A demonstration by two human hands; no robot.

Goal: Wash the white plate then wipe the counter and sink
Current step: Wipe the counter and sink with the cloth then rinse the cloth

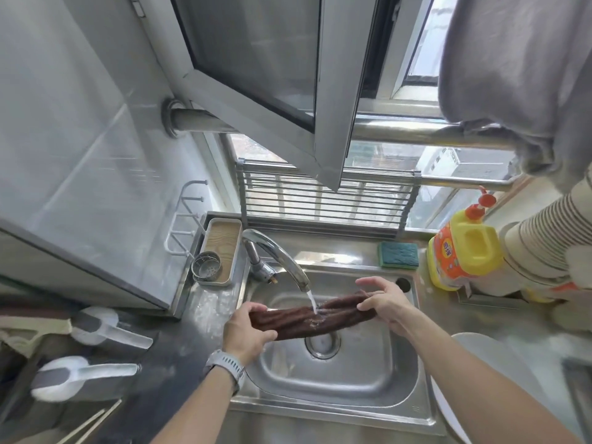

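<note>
A brown cloth (298, 318), bunched lengthwise, is stretched over the steel sink (352, 379). My left hand (246, 328) grips its left end and my right hand (381, 299) pinches its right end. Water runs from the curved tap (278, 254) onto the middle of the cloth. The white plate (499, 366) lies on the counter to the right of the sink, partly hidden behind my right forearm. The drain (322, 344) sits just below the cloth.
A green sponge (398, 254) lies behind the sink. A yellow detergent bottle (464, 251) and stacked paper cups (538, 238) stand at the right. A tray with a metal strainer (206, 267) is at the left; two white scoops (96, 328) lie on the dark counter.
</note>
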